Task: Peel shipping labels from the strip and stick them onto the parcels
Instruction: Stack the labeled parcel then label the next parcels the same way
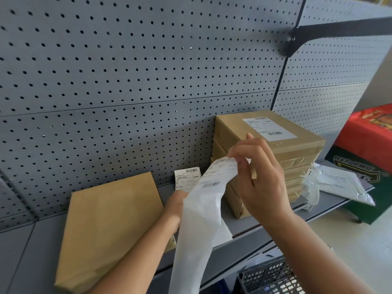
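Observation:
A long white label strip [201, 211] hangs in front of me. My right hand [261, 179] pinches its printed top end, where a label with barcodes bends over. My left hand [177, 203] grips the strip lower down from behind and is mostly hidden by the paper. A flat brown parcel [110, 223] without a label lies on the grey shelf [250, 228] to the left. A stack of brown parcels [273, 158] stands behind my right hand; the top one carries a white label [269, 128]. A loose label [187, 179] leans against the pegboard.
A grey pegboard wall [127, 71] backs the shelf. White plastic mailer bags [339, 185] lie on the shelf's right end. A red and green carton [369, 149] stands at far right. A dark plastic crate [269, 276] sits below the shelf edge.

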Motion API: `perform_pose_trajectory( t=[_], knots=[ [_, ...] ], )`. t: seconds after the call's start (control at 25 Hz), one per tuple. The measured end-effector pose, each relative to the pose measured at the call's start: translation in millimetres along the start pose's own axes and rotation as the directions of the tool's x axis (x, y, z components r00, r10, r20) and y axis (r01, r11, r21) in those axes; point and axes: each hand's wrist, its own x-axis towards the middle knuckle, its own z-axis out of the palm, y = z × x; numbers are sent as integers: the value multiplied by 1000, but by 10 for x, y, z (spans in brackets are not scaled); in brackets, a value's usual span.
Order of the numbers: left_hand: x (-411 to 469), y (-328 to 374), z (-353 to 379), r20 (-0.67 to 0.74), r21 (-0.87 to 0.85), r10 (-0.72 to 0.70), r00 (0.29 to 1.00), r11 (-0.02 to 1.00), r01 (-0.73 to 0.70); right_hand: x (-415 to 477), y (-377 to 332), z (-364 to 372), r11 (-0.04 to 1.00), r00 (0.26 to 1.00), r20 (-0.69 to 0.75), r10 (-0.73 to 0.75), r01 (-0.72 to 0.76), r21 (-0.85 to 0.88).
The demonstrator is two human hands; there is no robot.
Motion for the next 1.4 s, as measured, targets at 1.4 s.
perform_pose_trajectory(
  t=[1.4],
  knots=[
    [-1121,-403,-1624,-455,-258,179,872,911,-322,1,-355,1567,576,455,763,458,-806,135]
  ],
)
